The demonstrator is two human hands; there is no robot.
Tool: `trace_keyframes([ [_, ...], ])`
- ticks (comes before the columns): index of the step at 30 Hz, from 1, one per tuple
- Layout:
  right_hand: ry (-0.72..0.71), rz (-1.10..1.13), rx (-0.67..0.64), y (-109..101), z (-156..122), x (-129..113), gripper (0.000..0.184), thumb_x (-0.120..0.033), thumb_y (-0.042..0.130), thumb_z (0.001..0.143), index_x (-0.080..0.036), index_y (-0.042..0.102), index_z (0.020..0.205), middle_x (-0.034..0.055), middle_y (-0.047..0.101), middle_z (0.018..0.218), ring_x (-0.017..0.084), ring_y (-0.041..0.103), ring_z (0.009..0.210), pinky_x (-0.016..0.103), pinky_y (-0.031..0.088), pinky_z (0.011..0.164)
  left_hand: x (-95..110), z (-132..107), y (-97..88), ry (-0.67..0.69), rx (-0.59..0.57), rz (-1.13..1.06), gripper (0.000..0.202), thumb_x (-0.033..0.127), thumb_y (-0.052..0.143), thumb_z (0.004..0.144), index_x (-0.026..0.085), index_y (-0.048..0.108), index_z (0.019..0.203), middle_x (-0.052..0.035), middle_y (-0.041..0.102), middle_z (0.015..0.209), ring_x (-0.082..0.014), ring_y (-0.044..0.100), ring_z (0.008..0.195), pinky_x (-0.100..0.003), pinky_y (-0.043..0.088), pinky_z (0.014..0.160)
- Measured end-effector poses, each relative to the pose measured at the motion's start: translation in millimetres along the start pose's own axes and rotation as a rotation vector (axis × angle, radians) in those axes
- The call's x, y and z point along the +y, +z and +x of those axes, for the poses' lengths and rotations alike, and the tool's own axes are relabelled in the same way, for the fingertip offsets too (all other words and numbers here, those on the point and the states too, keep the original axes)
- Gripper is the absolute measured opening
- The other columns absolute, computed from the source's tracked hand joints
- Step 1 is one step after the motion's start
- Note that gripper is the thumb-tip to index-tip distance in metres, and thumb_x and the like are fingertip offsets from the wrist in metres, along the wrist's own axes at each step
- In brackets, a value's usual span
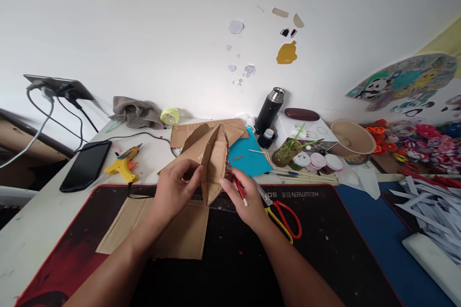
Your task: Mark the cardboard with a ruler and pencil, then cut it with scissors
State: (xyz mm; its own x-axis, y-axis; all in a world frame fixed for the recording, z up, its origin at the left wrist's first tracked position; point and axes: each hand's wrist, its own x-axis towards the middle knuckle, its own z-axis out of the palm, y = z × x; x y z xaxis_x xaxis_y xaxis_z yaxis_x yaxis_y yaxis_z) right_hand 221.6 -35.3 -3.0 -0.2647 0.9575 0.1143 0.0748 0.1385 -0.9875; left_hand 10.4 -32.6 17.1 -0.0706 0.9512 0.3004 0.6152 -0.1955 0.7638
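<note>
The person holds one folded corrugated-cardboard piece [215, 165] in the air above the desk mat [324, 254], its two flaps parted and its narrow end pointing toward the wall. The left hand [176, 187] pinches the left flap between thumb and forefinger; the right hand [247, 194] has its thumb against the right edge and also carries one red pencil [237, 186]. The right fingers behind the edge are partly hidden, so how firmly they press cannot be told. The step in hand looks like shaping or checking the fold; the next move seems to call for steady, light pinches, keeping the edges aligned and the pencil clear. One flat cardboard sheet [183, 235] lies on the mat, and one pair of scissors [295, 224] rests beside the right wrist. Beyond are one yellow glue gun [125, 165], one smartphone [86, 165], one vacuum flask [269, 111] and three small jars [317, 160]; the overlapping cardboard behind the hands cannot be counted surely.
</note>
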Motion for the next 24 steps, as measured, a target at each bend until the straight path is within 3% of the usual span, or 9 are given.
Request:
trace_keyframes([
  [3,-0.009,0.001,-0.003,-1.7,0.2,-2.6,0.03,-0.049,0.067,0.105,-0.022,0.073,0.115,0.0049,0.077,0.098,0.022,0.072,0.087,0.033,0.058,0.078,-5.8,1.1,-3.9,-0.138,-0.112,-0.301,0.039,0.062,0.07,0.092,0.024,0.077,0.099,-0.0052,0.077,0.09,-0.0212,0.066,0.072,-0.032,0.053,0.066],
  [5,-0.014,0.015,-0.012,-1.6,0.0,-5.5,0.03,-0.048,0.067,0.105,-0.022,0.074,0.116,0.0053,0.077,0.1,0.023,0.073,0.09,0.033,0.058,0.08,-8.9,1.8,-6.2,-0.218,-0.182,-0.463,0.05,0.067,0.076,0.088,0.023,0.079,0.111,-0.005,0.076,0.088,-0.0206,0.065,0.069,-0.031,0.053,0.061],
  [8,-0.023,0.019,-0.042,-0.9,-0.4,-9.6,0.03,-0.047,0.065,0.106,-0.023,0.076,0.12,0.0051,0.078,0.1,0.025,0.074,0.095,0.034,0.059,0.085,-11.9,2.4,-8.3,-0.25,-0.287,-0.581,0.048,0.067,0.081,0.087,0.023,0.082,0.107,-0.0024,0.07,0.079,-0.0176,0.06,0.062,-0.029,0.053,0.058],
  [13,-0.042,0.003,0.003,-0.4,0.4,-6.0,0.033,-0.052,0.066,0.106,-0.024,0.078,0.118,0.0066,0.08,0.108,0.028,0.076,0.108,0.039,0.06,0.096,-14.4,1.9,-6.7,-0.244,-0.379,-0.738,0.037,0.056,0.087,0.086,0.023,0.081,0.1,-0.0021,0.071,0.082,-0.0165,0.063,0.064,-0.029,0.055,0.061],
  [16,0.001,0.036,0.03,1.3,1.0,1.2,0.041,-0.06,0.067,0.104,-0.023,0.078,0.118,0.0071,0.081,0.105,0.027,0.077,0.098,0.038,0.063,0.088,-14.3,2.0,-4.3,-0.245,-0.336,-0.789,0.035,0.053,0.09,0.084,0.021,0.079,0.092,-0.0015,0.069,0.078,-0.0161,0.063,0.064,-0.028,0.055,0.06],
  [20,0.053,0.164,-0.011,5.0,0.8,6.4,0.048,-0.068,0.065,0.103,-0.023,0.077,0.113,0.0066,0.081,0.097,0.022,0.078,0.081,0.035,0.064,0.077,-15.5,4.8,-4.9,-0.264,-0.112,-0.829,0.042,0.056,0.096,0.076,0.019,0.077,0.087,-0.0015,0.069,0.078,-0.0149,0.061,0.061,-0.028,0.055,0.059],
  [24,0.071,0.188,-0.057,8.3,-1.4,6.2,0.046,-0.066,0.067,0.103,-0.022,0.076,0.114,0.0078,0.082,0.097,0.022,0.08,0.082,0.036,0.065,0.077,-20.6,8.9,-7.3,-0.26,0.068,-0.842,0.048,0.06,0.097,0.073,0.02,0.075,0.088,-0.0003,0.068,0.08,-0.0133,0.059,0.062,-0.027,0.053,0.06],
])
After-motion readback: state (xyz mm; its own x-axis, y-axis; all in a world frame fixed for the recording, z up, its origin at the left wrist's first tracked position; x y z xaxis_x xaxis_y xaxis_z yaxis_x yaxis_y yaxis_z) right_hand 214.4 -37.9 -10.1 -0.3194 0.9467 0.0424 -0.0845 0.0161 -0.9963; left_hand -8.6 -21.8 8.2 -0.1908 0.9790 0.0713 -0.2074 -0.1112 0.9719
